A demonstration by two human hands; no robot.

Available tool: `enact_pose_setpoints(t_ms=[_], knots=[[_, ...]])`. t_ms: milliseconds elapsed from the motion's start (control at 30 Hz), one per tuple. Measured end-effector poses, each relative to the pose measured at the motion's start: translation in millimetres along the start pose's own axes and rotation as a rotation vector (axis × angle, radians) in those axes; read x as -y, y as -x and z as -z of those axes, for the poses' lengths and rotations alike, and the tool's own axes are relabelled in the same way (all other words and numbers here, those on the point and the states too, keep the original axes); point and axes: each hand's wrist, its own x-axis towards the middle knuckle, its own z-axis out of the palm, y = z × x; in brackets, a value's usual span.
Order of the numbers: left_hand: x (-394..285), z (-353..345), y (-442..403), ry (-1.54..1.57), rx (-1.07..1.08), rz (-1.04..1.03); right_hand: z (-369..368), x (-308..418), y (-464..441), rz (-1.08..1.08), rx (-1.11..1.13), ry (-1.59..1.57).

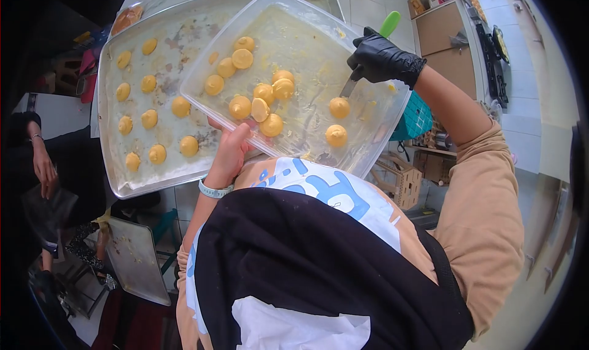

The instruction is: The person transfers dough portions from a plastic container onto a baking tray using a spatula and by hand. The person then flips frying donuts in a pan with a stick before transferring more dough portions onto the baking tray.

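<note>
My left hand [232, 148], bare and with a watch on its wrist, grips the near-left rim of a clear plastic container [205, 73]. Most of its fingers are hidden by the container. Inside lie several round yellow cookies [270, 124], some overlapping. My right hand [381, 56], in a black glove, is closed around a green-handled knife [390, 23] above the container's right side. Its metal blade points down to a single cookie [339, 107]; whether the two touch, I cannot tell. Another cookie [335, 136] sits just nearer to me.
A large metal baking tray [110, 159] with rows of yellow cookies extends left, partly under the container. At lower left, another person's hand [44, 169] shows near a second tray [138, 261]. A teal basket [412, 120] and a wooden crate [399, 181] stand at right.
</note>
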Motion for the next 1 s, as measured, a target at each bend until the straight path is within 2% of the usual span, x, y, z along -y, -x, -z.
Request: enact_pose_setpoints(t_ms=[1000], knots=[[2.0,0.5,0.0,0.004,-0.003,-0.004,-12.0,11.5,17.8,-0.042,-0.081,-0.044]])
